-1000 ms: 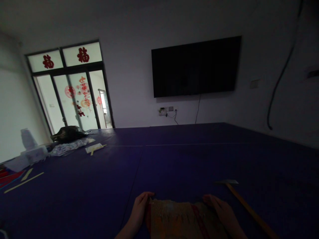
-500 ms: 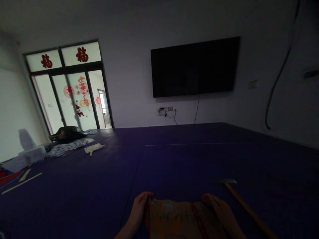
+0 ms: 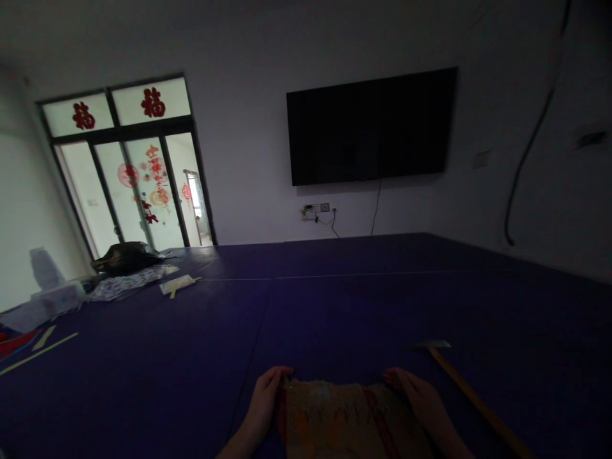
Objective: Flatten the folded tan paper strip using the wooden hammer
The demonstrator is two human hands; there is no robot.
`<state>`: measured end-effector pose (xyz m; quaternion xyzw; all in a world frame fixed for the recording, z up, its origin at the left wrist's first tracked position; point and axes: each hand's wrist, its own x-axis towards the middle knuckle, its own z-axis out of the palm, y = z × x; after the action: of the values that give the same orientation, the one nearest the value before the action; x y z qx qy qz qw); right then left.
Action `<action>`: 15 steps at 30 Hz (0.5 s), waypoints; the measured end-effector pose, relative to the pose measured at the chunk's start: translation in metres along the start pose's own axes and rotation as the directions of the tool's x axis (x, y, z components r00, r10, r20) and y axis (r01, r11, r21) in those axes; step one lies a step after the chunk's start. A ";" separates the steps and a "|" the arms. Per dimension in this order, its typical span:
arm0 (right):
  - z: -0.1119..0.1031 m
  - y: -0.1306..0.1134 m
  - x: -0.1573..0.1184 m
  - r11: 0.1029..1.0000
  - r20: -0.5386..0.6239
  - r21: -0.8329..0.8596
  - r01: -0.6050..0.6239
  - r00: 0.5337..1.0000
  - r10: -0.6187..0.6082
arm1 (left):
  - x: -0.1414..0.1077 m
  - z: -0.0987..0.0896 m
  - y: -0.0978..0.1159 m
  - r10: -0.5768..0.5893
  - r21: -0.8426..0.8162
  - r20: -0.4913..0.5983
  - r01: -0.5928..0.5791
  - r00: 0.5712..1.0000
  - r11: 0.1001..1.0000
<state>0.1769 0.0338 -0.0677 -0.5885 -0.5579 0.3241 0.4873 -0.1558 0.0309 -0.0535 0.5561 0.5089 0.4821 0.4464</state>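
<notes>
A brown, worn-looking sheet [image 3: 335, 417] with dark red stripes and orange patches lies at the bottom centre, its lower part cut off by the frame. My left hand [image 3: 265, 395] pinches its upper left corner. At the upper right corner, my right hand [image 3: 418, 395] grips it with closed fingers. To the right of my right hand rests a tool with a long wooden handle [image 3: 471, 392] and a flat metal head [image 3: 435, 344].
The dark blue surface [image 3: 325, 312] stretches towards the wall. On its far left are a black bag [image 3: 127, 258], crumpled plastic [image 3: 129, 282], a white packet [image 3: 176, 284], a clear box [image 3: 62, 296] and yellowish strips [image 3: 41, 352]. A television [image 3: 373, 127] hangs on the wall.
The view has shifted very slightly, so the room appears a little further left and up. Both hands keep their hold on the sheet.
</notes>
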 end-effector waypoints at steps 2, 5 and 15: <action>0.000 -0.002 -0.001 1.000 -0.007 -0.010 0.009 1.000 -0.009 | 0.000 0.000 -0.001 0.002 -0.017 0.005 -0.002 1.000 1.000; 0.000 -0.003 0.000 1.000 -0.002 -0.010 0.011 1.000 -0.011 | -0.002 0.001 0.000 -0.008 -0.034 0.012 0.009 1.000 0.999; 0.001 -0.008 -0.001 0.998 0.050 -0.053 0.017 0.999 -0.014 | 0.002 -0.002 -0.002 0.010 0.006 0.011 -0.010 1.000 1.000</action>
<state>0.1726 0.0323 -0.0607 -0.5887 -0.5827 0.3198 0.4601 -0.1577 0.0329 -0.0556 0.5626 0.5053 0.4798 0.4449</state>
